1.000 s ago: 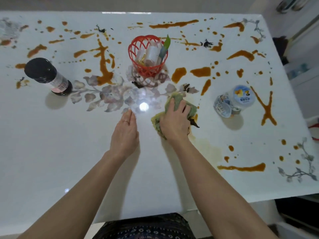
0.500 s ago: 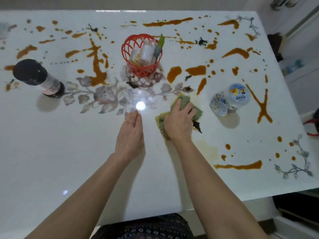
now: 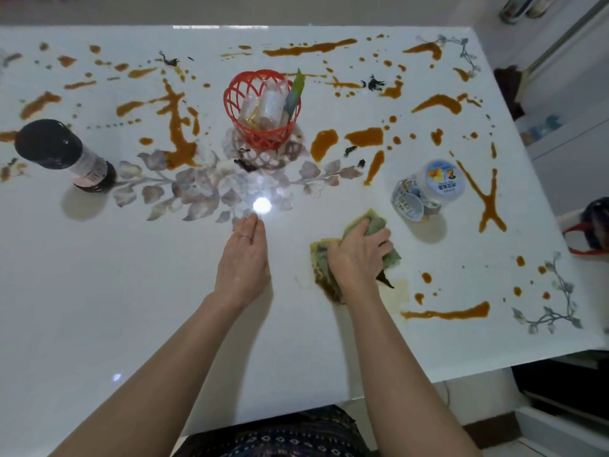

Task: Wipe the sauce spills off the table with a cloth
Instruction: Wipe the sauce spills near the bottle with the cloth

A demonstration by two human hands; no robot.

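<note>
A white table (image 3: 99, 308) is streaked and dotted with brown sauce spills (image 3: 178, 127) across its far half and right side. My right hand (image 3: 357, 253) presses down on a crumpled green and yellow cloth (image 3: 374, 225), fingers curled over it, just left of a long sauce streak (image 3: 445, 314) and a faint smear. My left hand (image 3: 244, 258) lies flat on the table beside it, fingers straight and holding nothing.
A red basket (image 3: 263, 110) with small bottles stands at the centre back. A dark bottle with a black cap (image 3: 59, 153) is at the left. A clear plastic jar (image 3: 428, 189) sits right of the cloth. The table's right edge borders shelving.
My right hand has slid the cloth back toward me and to the right, leaving the spot near the leaf pattern wiped. My left hand stays flat in place.
</note>
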